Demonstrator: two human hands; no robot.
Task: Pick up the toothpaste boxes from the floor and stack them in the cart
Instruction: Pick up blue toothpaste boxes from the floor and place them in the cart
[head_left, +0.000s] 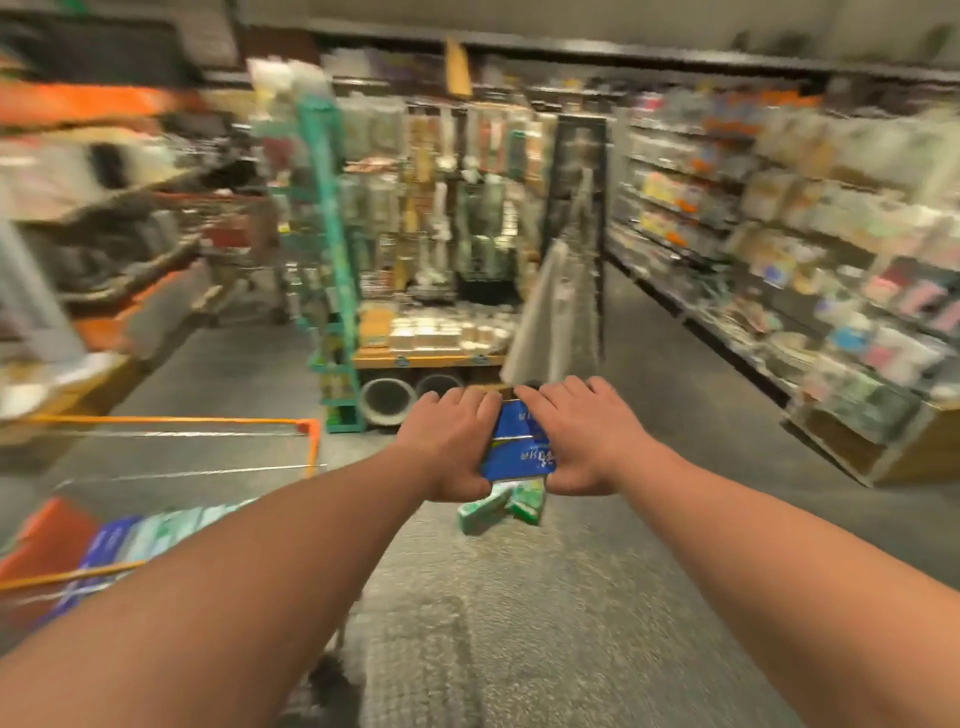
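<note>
Both arms reached straight out toward the centre of the frame. The left hand (449, 441) and right hand (576, 439) squeezed the blue toothpaste boxes (519, 449) between them, each grip closed with fingers curled over the top. Green boxes (496, 508) lay on the floor (519, 597) just below. At lower left, the orange cart (307, 431) held more boxes.
</note>
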